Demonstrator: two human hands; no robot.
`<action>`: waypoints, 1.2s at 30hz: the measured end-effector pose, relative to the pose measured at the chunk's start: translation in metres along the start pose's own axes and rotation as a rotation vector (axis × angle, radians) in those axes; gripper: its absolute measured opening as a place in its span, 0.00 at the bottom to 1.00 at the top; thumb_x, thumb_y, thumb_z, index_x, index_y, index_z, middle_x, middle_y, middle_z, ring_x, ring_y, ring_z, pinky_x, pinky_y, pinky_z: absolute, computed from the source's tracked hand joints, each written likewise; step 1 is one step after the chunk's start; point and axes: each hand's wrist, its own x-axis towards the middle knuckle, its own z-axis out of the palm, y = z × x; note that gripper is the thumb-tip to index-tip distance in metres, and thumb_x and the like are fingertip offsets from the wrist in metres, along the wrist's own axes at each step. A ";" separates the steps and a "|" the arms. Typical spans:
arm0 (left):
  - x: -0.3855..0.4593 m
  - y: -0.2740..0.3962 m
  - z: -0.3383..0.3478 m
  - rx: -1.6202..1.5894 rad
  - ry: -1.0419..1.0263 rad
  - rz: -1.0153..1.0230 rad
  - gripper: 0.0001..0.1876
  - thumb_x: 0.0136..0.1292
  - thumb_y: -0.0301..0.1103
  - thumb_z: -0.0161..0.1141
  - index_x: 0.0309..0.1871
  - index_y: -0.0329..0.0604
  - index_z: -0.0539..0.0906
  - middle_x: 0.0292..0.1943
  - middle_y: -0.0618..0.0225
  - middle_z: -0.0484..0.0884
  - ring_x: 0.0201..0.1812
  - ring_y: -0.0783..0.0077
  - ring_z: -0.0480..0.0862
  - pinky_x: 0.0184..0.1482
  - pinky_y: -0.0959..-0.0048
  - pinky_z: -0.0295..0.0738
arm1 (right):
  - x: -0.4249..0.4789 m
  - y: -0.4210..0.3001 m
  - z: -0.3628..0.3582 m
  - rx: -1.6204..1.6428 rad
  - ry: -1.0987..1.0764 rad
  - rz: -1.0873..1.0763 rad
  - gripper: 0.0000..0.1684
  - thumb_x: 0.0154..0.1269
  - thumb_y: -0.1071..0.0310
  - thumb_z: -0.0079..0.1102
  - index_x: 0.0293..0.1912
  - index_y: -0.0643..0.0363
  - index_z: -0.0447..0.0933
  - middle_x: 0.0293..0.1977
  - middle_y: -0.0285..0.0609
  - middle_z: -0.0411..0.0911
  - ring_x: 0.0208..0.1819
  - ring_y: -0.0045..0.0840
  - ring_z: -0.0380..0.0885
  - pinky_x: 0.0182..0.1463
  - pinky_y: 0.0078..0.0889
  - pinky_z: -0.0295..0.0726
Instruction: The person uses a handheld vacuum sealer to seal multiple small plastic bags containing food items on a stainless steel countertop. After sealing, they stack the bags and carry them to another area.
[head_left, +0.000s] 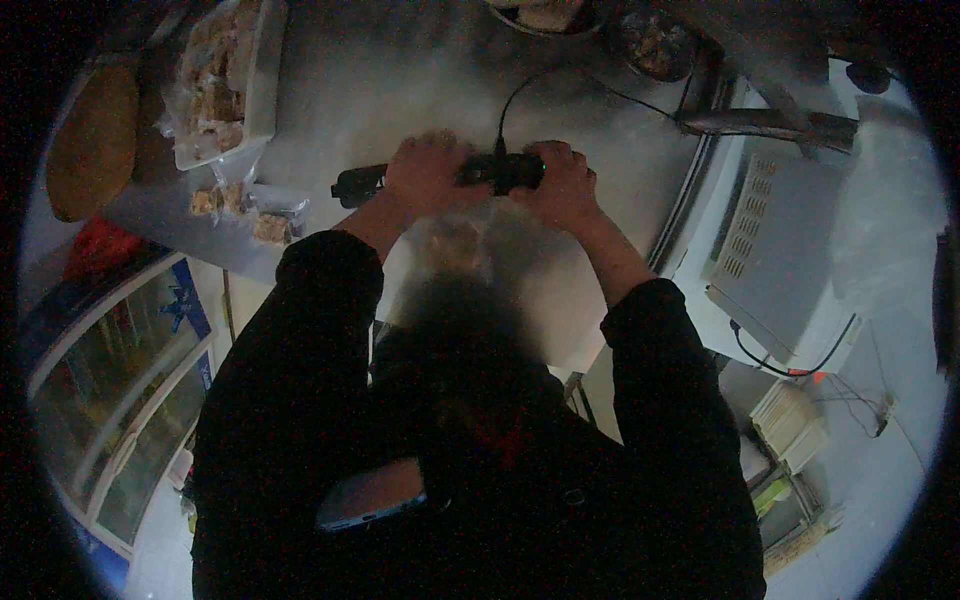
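Note:
A long black corded device (499, 172) lies crosswise on the metal-looking worktop (360, 105). My left hand (435, 171) wraps over its middle-left part, while its left end sticks out beyond my wrist. Around its right end is my right hand (559, 184), thumb on the near side. A cable runs from the device's far side towards the back. Just on my side of the device, a blurred brownish piece (454, 244) sits in what looks like clear film; its details are too dim to tell.
A white plastic tub (266, 90) of wrapped brown pieces stands at left, with bagged pieces (271, 227) beside it. At the back are a bowl (547, 19) and a container of pieces (654, 49). A white vented appliance (780, 247) is at right, a glass-fronted cabinet (127, 375) at lower left.

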 end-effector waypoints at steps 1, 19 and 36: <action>0.001 0.002 -0.001 0.010 -0.018 -0.018 0.36 0.59 0.72 0.61 0.56 0.49 0.84 0.55 0.59 0.83 0.60 0.53 0.81 0.62 0.51 0.74 | 0.001 0.002 0.000 0.018 0.004 -0.009 0.43 0.50 0.49 0.75 0.67 0.42 0.72 0.67 0.43 0.69 0.68 0.50 0.68 0.68 0.67 0.69; 0.002 -0.003 0.011 0.024 0.084 -0.003 0.37 0.58 0.73 0.61 0.55 0.50 0.85 0.55 0.60 0.83 0.60 0.54 0.82 0.62 0.53 0.75 | 0.004 0.006 0.007 0.078 0.063 -0.013 0.42 0.47 0.50 0.78 0.64 0.44 0.76 0.63 0.42 0.74 0.65 0.49 0.72 0.67 0.62 0.72; -0.001 -0.004 0.011 0.016 0.091 -0.007 0.36 0.58 0.73 0.61 0.57 0.54 0.85 0.55 0.61 0.83 0.61 0.56 0.81 0.64 0.53 0.74 | 0.005 0.003 0.002 0.083 0.021 0.004 0.44 0.46 0.50 0.79 0.64 0.43 0.76 0.63 0.41 0.74 0.67 0.46 0.71 0.70 0.61 0.68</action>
